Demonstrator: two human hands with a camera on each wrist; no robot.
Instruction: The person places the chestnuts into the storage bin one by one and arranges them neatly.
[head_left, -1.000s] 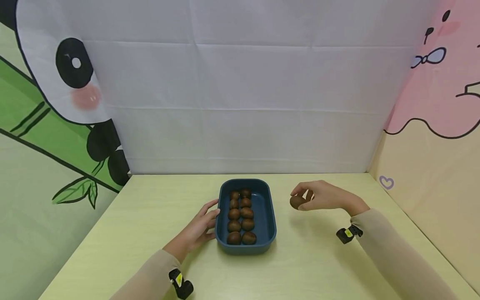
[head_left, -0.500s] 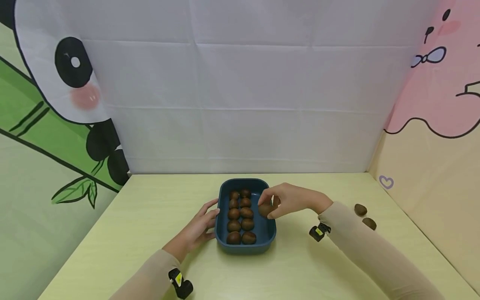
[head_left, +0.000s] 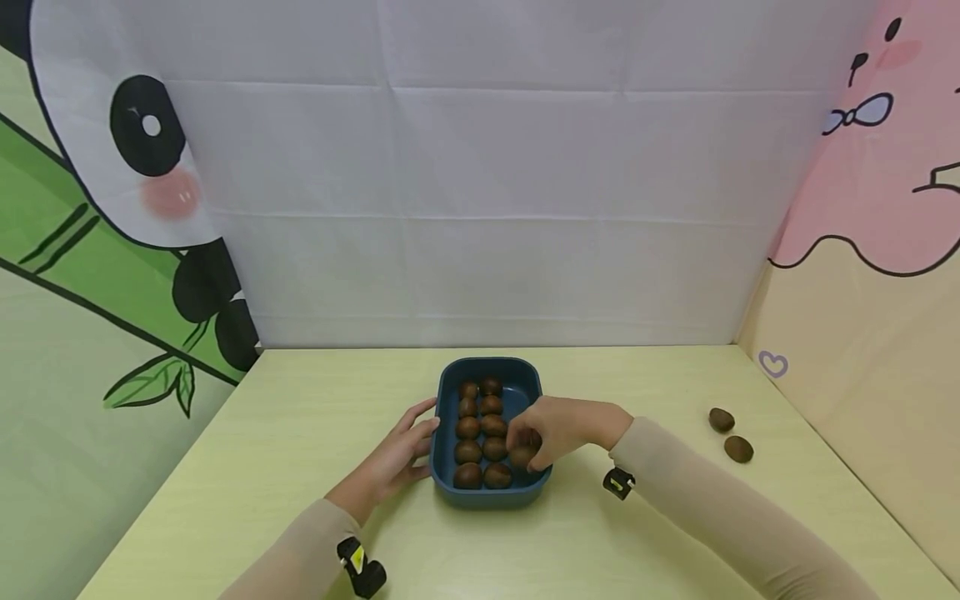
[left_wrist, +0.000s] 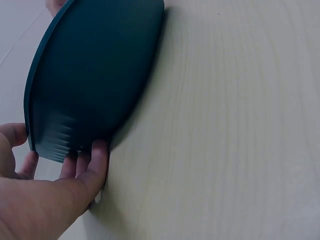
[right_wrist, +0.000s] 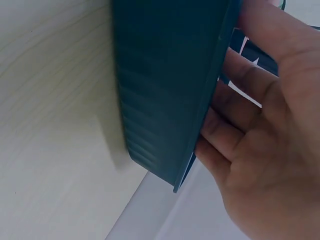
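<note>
A dark blue rectangular box [head_left: 546, 433] stands on the table with brown chestnuts lined up in two columns inside, such as this near chestnut [head_left: 468, 477]. My left hand [head_left: 393, 462] rests against the box's left side, its spread fingers touching the outer wall and rim; the left wrist view shows these fingers [left_wrist: 99, 155] on the ribbed wall. My right hand [head_left: 566, 429] reaches over the right rim and pinches a chestnut [head_left: 522, 457] low in the box, right of the two columns. In the right wrist view, the box wall [right_wrist: 162, 95] hides the fingertips and that chestnut.
Two loose chestnuts, a far one [head_left: 722, 419] and a nearer one [head_left: 738, 449], lie on the pale wooden table [head_left: 300, 417] at the right, beyond my right sleeve. A white cloth backdrop [head_left: 487, 208] rises behind, with painted panels on both sides.
My right hand has carried the chestnut leftward from beside the box, over the rim and down toward the near right part inside. The left hand and the box have stayed put.
</note>
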